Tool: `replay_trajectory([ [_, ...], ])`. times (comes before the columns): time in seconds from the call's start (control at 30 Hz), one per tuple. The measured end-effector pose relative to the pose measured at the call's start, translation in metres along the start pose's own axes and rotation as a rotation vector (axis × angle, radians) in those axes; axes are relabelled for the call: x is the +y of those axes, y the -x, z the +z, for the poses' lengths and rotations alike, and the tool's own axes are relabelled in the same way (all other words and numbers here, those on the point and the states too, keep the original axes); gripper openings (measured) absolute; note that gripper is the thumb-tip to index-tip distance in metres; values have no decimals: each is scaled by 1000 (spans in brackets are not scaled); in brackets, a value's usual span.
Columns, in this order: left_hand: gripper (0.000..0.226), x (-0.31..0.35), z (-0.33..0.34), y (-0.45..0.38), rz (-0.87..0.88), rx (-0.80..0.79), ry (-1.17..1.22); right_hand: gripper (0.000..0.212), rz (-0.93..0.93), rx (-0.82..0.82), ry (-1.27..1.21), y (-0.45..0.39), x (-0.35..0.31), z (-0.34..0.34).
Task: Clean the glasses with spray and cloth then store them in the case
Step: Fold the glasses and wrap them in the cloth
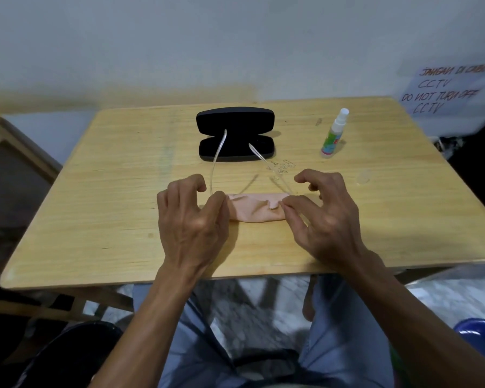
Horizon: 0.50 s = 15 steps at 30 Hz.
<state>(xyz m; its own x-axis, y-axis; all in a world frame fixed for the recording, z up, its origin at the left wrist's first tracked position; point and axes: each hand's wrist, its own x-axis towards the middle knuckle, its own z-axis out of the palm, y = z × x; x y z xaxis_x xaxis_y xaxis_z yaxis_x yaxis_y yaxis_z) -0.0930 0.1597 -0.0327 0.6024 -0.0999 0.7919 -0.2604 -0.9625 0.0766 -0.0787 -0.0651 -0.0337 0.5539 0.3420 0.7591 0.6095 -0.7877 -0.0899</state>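
Observation:
A pink cloth (252, 210) is folded over the front of the clear-framed glasses (217, 158), near the middle of the wooden table (123, 191). Only the two transparent temples show, pointing away from me toward the case. My left hand (191, 217) pinches the left end of the cloth-covered frame with thumb and forefinger. At the right end, my right hand (325, 217) pinches it the same way. The black case (234, 137) lies open behind the glasses, its lid standing up. A small white-capped spray bottle (333, 133) stands upright at the back right, apart from both hands.
A paper sign (445, 91) with handwriting hangs on the wall at the right. A wooden chair or frame (14, 152) stands left of the table. A blue object (479, 331) sits low at the right. My legs are under the table's front edge.

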Motion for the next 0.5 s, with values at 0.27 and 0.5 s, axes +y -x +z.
replay_trajectory([
  [0.27, 12, 3, 7, 1, -38, 58, 13, 14, 41, 29, -39, 0, -6, 3],
  [0.5, 6, -11, -29, 7, -343, 63, 177, 21, 439, -21, -227, 5, -1, -18],
])
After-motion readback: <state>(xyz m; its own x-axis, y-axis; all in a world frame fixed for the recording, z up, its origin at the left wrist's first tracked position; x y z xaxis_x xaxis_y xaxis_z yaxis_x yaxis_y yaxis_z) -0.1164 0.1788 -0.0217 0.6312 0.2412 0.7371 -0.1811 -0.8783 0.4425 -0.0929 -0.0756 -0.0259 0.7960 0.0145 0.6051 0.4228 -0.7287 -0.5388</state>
